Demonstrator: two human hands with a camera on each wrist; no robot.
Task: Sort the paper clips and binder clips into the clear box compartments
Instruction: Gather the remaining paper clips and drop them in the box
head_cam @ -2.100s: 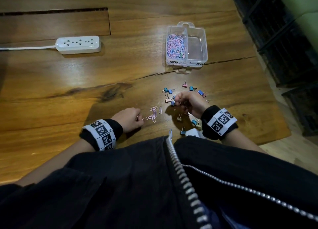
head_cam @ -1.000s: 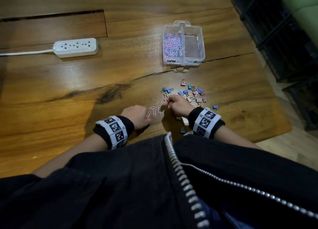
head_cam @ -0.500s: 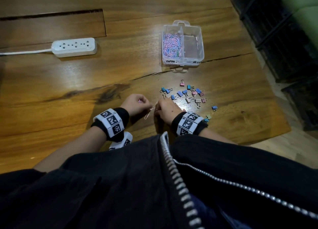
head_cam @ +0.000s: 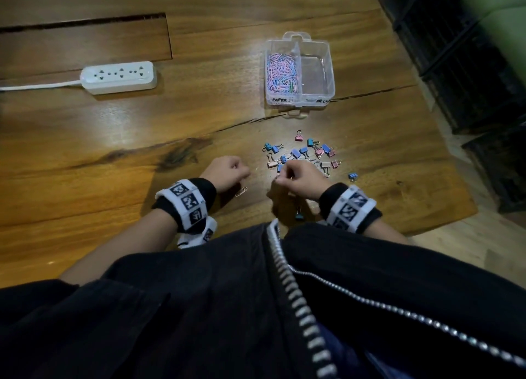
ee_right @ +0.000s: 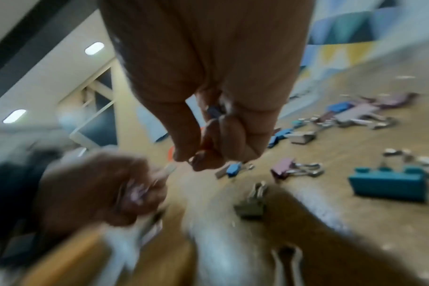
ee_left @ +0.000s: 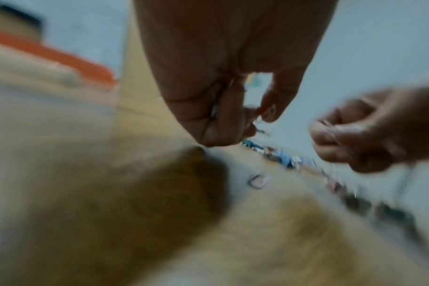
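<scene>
The clear box (head_cam: 330, 74) stands at the far side of the wooden table; its left compartment holds pink and blue paper clips (head_cam: 281, 72) and its right compartment shows none. Several blue and pink binder clips (head_cam: 304, 152) lie scattered between the box and my hands. My left hand (head_cam: 227, 173) is curled and holds pink paper clips (ee_right: 137, 191). One pink paper clip (head_cam: 242, 191) lies on the table beside it. My right hand (head_cam: 296, 179) is curled at the near edge of the binder clips, with a blue binder clip (ee_right: 214, 112) gripped inside its fingers.
A white power strip (head_cam: 119, 76) with its cord lies at the far left. A crack runs across the table (head_cam: 85, 139) in front of the box. One blue binder clip (head_cam: 353, 176) lies apart at the right, another (head_cam: 299, 215) near my jacket. The table's right edge is close.
Both hands came together over the loose paper clips and have drawn slightly apart. Of the three paper clips that lay there, one is left on the table.
</scene>
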